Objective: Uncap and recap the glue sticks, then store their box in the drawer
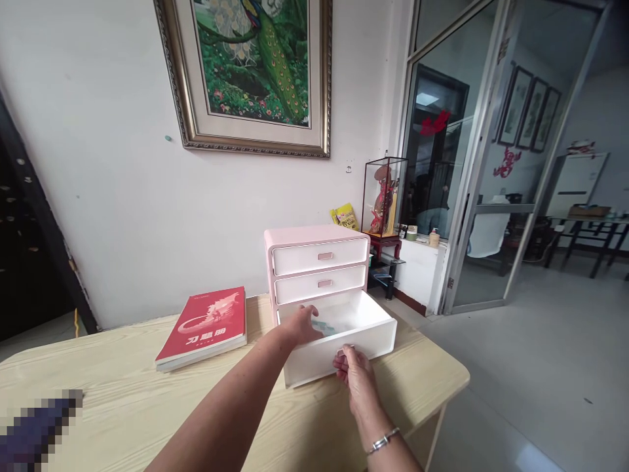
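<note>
A pink and white drawer unit [317,234] stands on the table, its bottom drawer [378,324] pulled out and the two upper ones closed. My left hand [301,325] reaches over the front panel into that drawer. Its thumb and forefinger are apart; the other fingertips are partly hidden. Beside them, on the drawer floor, lies a small teal, see-through item [322,326] whose kind I cannot make out. At the middle of the drawer front, my right hand [354,370] has its fingers curled around the handle, which they mostly cover.
A thick red book [211,324] lies left of the unit on the wooden table [122,393]. Behind the unit are a yellow packet [344,216] and a glass case with a figurine [386,200]. The table's right edge [462,377] is close to my right hand.
</note>
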Demonstrator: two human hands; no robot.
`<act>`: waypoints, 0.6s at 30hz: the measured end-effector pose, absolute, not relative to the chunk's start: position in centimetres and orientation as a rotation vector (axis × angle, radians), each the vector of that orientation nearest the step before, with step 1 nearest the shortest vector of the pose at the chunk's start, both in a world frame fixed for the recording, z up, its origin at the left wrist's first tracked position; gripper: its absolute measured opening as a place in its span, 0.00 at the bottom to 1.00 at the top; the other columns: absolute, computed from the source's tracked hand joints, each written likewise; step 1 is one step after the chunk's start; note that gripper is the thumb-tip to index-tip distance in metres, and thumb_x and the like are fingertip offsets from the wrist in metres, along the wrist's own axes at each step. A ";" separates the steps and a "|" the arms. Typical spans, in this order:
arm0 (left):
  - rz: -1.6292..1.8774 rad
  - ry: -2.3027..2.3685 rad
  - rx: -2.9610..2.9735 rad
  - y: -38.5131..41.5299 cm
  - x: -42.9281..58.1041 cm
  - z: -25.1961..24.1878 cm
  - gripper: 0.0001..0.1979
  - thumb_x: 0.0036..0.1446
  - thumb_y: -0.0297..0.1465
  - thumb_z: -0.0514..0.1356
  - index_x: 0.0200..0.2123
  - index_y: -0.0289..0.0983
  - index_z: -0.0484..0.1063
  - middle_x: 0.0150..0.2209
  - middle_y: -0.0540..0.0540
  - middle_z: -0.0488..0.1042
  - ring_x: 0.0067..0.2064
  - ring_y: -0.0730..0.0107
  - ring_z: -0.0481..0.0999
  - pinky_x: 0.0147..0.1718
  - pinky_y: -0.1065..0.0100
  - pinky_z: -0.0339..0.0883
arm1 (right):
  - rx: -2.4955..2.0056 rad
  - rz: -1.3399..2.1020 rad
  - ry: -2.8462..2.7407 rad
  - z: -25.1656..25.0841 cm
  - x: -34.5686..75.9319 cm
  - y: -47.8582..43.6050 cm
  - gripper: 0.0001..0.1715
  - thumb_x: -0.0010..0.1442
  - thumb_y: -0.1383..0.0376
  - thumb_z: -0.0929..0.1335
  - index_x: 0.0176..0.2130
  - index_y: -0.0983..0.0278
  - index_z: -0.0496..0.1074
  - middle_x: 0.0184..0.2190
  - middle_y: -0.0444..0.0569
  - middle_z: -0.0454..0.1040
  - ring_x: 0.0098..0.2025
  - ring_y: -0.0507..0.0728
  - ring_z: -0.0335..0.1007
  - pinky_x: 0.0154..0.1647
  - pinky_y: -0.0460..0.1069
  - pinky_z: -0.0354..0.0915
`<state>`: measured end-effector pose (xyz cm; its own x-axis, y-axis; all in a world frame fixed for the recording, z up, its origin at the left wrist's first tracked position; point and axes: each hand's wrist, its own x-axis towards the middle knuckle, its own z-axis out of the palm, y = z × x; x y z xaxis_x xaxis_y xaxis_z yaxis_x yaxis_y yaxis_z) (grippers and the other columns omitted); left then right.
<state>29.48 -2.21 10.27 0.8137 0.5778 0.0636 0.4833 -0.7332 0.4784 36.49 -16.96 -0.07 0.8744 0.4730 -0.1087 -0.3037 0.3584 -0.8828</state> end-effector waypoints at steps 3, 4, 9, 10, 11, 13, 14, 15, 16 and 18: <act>0.228 0.796 2.595 -2.0 29.8 10.0 0.29 0.43 0.35 0.69 0.50 0.41 0.68 0.54 0.42 0.67 0.39 0.65 0.76 0.41 0.67 0.69 | -1.106 0.495 -0.181 0.0 36.4 -17.0 0.20 0.49 0.53 0.73 0.31 0.67 0.71 0.24 0.46 0.75 0.27 0.53 0.71 0.24 0.45 0.63; 0.211 0.798 2.606 -2.0 29.9 10.0 0.29 0.43 0.35 0.69 0.50 0.41 0.68 0.54 0.42 0.67 0.39 0.66 0.76 0.41 0.68 0.69 | -1.111 0.491 -0.183 0.1 36.4 -17.0 0.19 0.49 0.53 0.72 0.31 0.67 0.71 0.24 0.46 0.75 0.27 0.53 0.71 0.24 0.45 0.63; 0.131 0.807 2.638 -1.7 30.1 9.7 0.27 0.40 0.32 0.70 0.47 0.41 0.72 0.51 0.44 0.72 0.40 0.63 0.77 0.40 0.67 0.70 | -1.128 0.480 -0.194 0.0 36.3 -17.1 0.20 0.50 0.52 0.72 0.31 0.67 0.72 0.24 0.47 0.75 0.28 0.54 0.71 0.25 0.45 0.63; 0.115 0.806 2.639 -1.6 30.2 9.6 0.26 0.40 0.31 0.70 0.47 0.41 0.73 0.48 0.45 0.74 0.40 0.62 0.77 0.39 0.67 0.70 | -1.128 0.478 -0.194 0.0 36.3 -17.1 0.20 0.50 0.52 0.72 0.31 0.67 0.72 0.24 0.47 0.75 0.28 0.54 0.71 0.25 0.45 0.63; 0.104 0.804 2.637 -1.5 30.2 9.6 0.25 0.40 0.31 0.69 0.46 0.41 0.74 0.45 0.45 0.76 0.39 0.61 0.78 0.39 0.67 0.70 | -1.128 0.476 -0.192 0.0 36.3 -17.1 0.20 0.49 0.52 0.72 0.31 0.67 0.72 0.24 0.47 0.75 0.28 0.54 0.71 0.25 0.45 0.63; 0.111 0.793 2.632 -1.5 30.1 9.6 0.24 0.41 0.30 0.69 0.46 0.41 0.75 0.41 0.47 0.78 0.40 0.59 0.79 0.39 0.66 0.71 | -1.129 0.475 -0.187 0.1 36.4 -17.1 0.20 0.49 0.52 0.72 0.31 0.67 0.72 0.24 0.47 0.75 0.27 0.54 0.71 0.24 0.45 0.63; 0.136 0.782 2.631 -1.5 30.0 9.8 0.24 0.42 0.30 0.68 0.47 0.42 0.75 0.40 0.47 0.79 0.41 0.59 0.79 0.39 0.66 0.71 | -1.130 0.476 -0.185 0.1 36.4 -17.1 0.20 0.49 0.53 0.72 0.31 0.67 0.72 0.24 0.47 0.75 0.27 0.54 0.71 0.24 0.45 0.63; 0.177 0.766 2.630 -1.6 29.9 9.9 0.25 0.43 0.30 0.68 0.48 0.42 0.75 0.42 0.47 0.79 0.42 0.58 0.79 0.41 0.66 0.71 | -1.128 0.477 -0.185 0.1 36.4 -17.1 0.20 0.49 0.53 0.72 0.31 0.67 0.72 0.24 0.47 0.75 0.27 0.54 0.71 0.24 0.45 0.63; 0.231 0.747 2.628 -1.8 29.7 10.2 0.25 0.44 0.30 0.67 0.49 0.41 0.75 0.44 0.46 0.79 0.44 0.58 0.79 0.42 0.66 0.71 | -1.125 0.482 -0.184 0.2 36.4 -17.1 0.20 0.49 0.53 0.73 0.31 0.67 0.72 0.24 0.46 0.75 0.28 0.54 0.72 0.24 0.45 0.63; 0.365 0.696 2.622 -2.2 28.9 10.7 0.23 0.47 0.30 0.65 0.50 0.41 0.75 0.49 0.45 0.77 0.46 0.59 0.78 0.46 0.66 0.70 | -1.113 0.493 -0.184 0.1 36.4 -17.1 0.20 0.48 0.52 0.73 0.31 0.67 0.72 0.24 0.46 0.75 0.27 0.54 0.72 0.24 0.45 0.64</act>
